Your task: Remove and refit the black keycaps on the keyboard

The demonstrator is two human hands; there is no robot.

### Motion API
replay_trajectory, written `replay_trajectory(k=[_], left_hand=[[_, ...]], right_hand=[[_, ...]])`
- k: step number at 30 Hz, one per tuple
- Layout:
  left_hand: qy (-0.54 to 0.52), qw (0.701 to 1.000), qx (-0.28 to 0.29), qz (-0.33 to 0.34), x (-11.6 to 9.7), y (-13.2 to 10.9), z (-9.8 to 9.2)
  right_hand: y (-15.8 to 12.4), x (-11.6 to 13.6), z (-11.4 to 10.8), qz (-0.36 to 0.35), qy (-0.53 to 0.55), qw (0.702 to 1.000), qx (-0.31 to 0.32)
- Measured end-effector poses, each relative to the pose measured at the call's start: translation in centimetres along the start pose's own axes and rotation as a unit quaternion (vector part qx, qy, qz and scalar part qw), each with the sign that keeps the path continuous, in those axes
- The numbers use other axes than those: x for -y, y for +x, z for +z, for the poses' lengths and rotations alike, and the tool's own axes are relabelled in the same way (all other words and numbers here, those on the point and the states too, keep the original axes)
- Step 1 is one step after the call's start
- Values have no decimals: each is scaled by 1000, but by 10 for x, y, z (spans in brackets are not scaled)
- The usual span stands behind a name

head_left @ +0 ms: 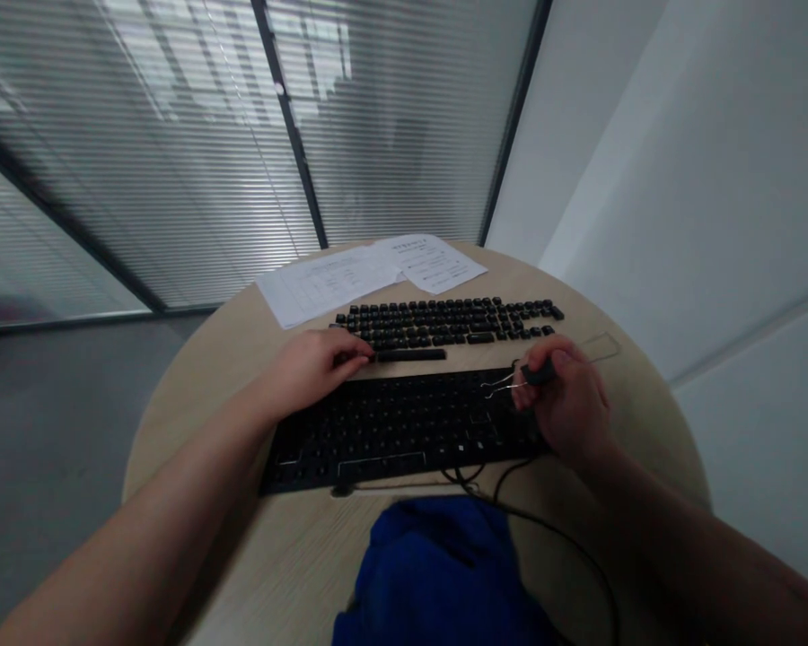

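Note:
My left hand (pixel 327 363) is closed, its thumb and fingertips pinched at the left end of a long black spacebar keycap (pixel 414 355) lying on the table. In my right hand (pixel 572 404) is a wire keycap puller (pixel 537 371) with a dark handle. Its two hooked wire tips point left over a black keyboard (pixel 377 422), and its wire loop sticks out to the right. Most of the keyboard looks bare of caps. Beyond it, rows of loose black keycaps (pixel 437 321) lie arranged like a keyboard layout.
Printed paper sheets (pixel 350 278) lie at the far side of the round wooden table (pixel 195 386). A black cable (pixel 558 529) runs from the keyboard's near edge down toward me. A thin rod-like object (pixel 410 490) lies along that edge. Blue cloth (pixel 444 565) shows below.

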State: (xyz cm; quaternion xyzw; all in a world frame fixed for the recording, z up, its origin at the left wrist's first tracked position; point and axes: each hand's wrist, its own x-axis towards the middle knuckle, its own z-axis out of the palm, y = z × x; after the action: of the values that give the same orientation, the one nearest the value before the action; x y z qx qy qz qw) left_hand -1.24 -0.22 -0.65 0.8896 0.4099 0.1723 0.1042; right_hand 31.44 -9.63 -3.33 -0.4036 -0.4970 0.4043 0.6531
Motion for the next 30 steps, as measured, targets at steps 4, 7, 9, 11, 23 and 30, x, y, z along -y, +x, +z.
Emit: replay_trajectory(k=[4, 7, 9, 11, 23, 30], left_hand=[[50, 999, -18, -12, -11, 2, 2], [106, 994, 15, -12, -27, 12, 4], [142, 988, 53, -2, -37, 23, 5], [171, 981, 88, 10, -45, 37, 7], [234, 966, 109, 11, -48, 78, 37], [232, 966, 118, 8, -51, 83, 44]], right_hand=[[9, -1, -8, -24, -1, 999, -41], [15, -4, -12, -32, 4, 998, -58], [17, -4, -13, -43, -4, 997, -57], [18, -4, -13, -55, -8, 997, -56], [23, -4, -10, -67, 23, 995, -67], [23, -6, -10, -73, 27, 995, -61]])
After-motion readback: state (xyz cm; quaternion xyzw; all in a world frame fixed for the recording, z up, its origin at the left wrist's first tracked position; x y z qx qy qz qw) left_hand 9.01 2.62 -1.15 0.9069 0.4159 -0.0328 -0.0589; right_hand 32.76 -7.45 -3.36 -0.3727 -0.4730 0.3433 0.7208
